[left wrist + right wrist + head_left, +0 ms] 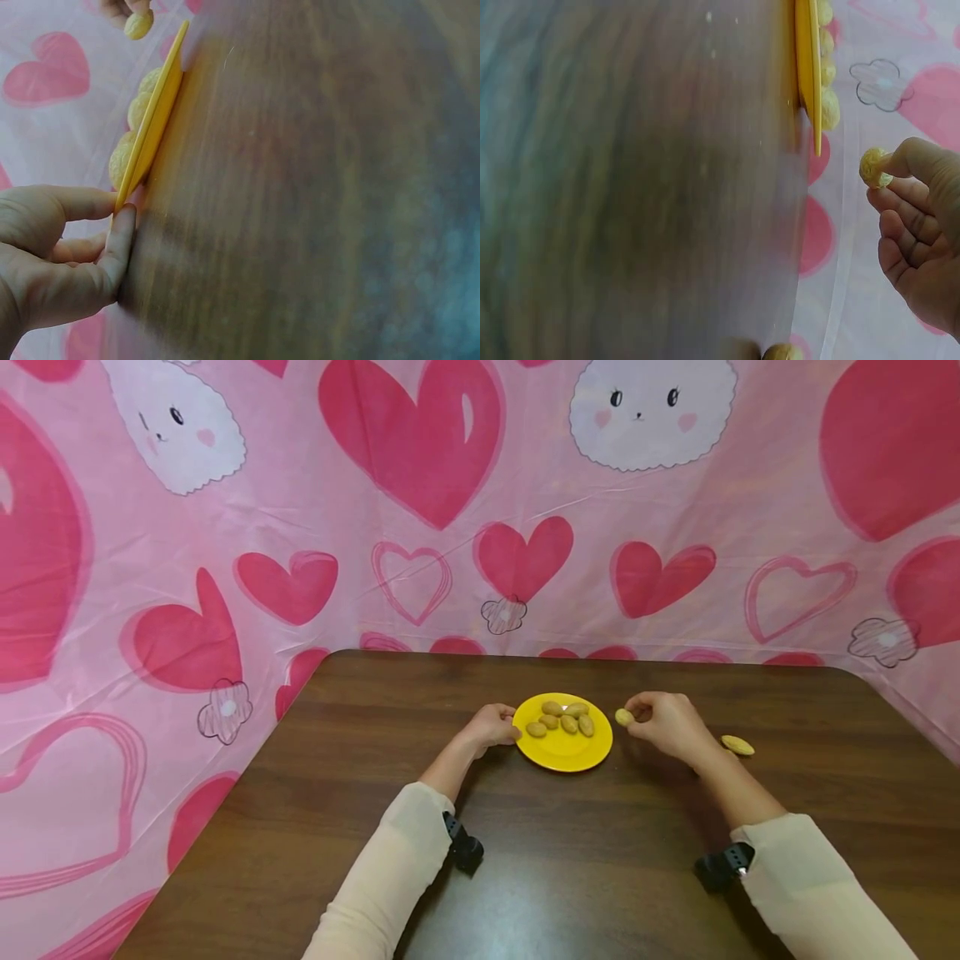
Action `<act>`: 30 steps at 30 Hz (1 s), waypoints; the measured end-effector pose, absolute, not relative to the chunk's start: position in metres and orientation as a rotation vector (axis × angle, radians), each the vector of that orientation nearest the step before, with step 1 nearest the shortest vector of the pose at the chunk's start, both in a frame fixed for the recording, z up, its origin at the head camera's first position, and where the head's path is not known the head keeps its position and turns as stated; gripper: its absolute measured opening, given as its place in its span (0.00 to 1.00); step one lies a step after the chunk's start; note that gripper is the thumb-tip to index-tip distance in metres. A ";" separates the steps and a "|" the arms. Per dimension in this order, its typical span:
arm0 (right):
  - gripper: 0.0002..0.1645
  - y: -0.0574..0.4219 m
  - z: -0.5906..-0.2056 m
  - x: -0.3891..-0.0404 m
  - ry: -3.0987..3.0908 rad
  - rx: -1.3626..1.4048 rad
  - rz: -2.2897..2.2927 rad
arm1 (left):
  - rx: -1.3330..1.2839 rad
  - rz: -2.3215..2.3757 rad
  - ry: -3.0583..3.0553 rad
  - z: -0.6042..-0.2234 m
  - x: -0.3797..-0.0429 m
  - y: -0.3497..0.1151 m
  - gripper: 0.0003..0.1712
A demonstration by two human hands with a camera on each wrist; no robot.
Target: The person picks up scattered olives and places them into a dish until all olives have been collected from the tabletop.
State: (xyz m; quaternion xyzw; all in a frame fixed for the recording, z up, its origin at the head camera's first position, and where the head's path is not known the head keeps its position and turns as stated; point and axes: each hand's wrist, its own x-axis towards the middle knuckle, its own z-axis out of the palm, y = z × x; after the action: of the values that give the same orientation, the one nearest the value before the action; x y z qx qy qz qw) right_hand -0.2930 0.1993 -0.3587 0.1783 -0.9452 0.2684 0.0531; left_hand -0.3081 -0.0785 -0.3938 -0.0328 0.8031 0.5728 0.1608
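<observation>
a: where are our hands?

b: our right hand [667, 722] is in the air just off the right side of the yellow plate [562, 757]. its fingers [904, 159] are drawn in to the width of one tan nut [623, 717], pinched at the tips.

a: and our left?

b: our left hand [491, 727] pinches the plate's left rim, thumb and finger parted only by its thin edge. the plate sits flat on the brown counter [585, 877], with other nuts [551, 708] grouped on its far half. a loose nut [738, 745] lies on the counter, to the right of our right wrist.

a: how will the pinched nut handle?

b: light and firm, we judge. its wrinkled skin should give grip, but being rounded it could roll from a careless pinch. we'd hold its middle, gently, in case it's a brittle shell.

a: and the plate?

b: probably light, stiff plastic, smooth enough to slide; the rim suits us best.
</observation>
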 end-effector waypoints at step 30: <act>0.10 0.137 -0.363 -0.303 -2.900 0.773 0.699 | -0.071 1.654 2.284 -0.390 -0.304 -0.080 0.27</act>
State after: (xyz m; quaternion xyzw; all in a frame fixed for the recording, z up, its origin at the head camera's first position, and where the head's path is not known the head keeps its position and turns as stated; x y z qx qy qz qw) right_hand -0.3034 0.1368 -0.3632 0.2507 -0.9407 0.2267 0.0302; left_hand -0.3045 -0.0801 -0.3905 -0.0248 0.7992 0.5789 0.1595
